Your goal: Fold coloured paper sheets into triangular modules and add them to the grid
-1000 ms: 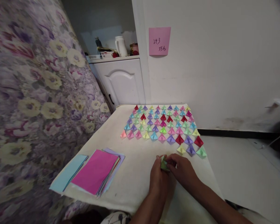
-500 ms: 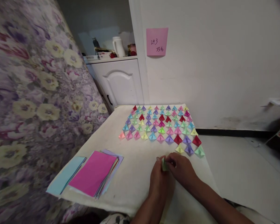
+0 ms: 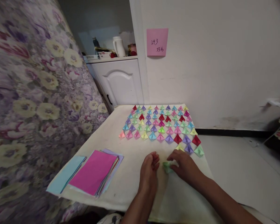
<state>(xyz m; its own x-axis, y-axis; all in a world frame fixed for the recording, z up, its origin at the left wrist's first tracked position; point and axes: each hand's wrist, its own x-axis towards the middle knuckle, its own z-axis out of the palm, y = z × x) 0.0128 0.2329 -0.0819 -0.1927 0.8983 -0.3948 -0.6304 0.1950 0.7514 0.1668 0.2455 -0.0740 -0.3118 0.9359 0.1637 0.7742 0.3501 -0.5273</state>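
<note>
A small green folded paper piece is low over the near part of the cloth-covered table, at the fingertips of my right hand. The thumb and forefinger of that hand are at its right side, and the other fingers curl above. My left hand is to the left of the piece, apart from it, fingers loosely bent and holding nothing. Beyond both hands lie rows of folded paper pieces in many colours, among them a yellow piece, a purple piece and a light green piece in the nearest row.
On the left of the table lie a pile of coloured sheets topped by a magenta sheet and a light blue stack. A floral curtain hangs at the left. Behind are a white cabinet and a wall with a pink note.
My left hand has let go of the green folded paper and moved left. The piece now shows more of its shape, beside my right thumb and forefinger.
</note>
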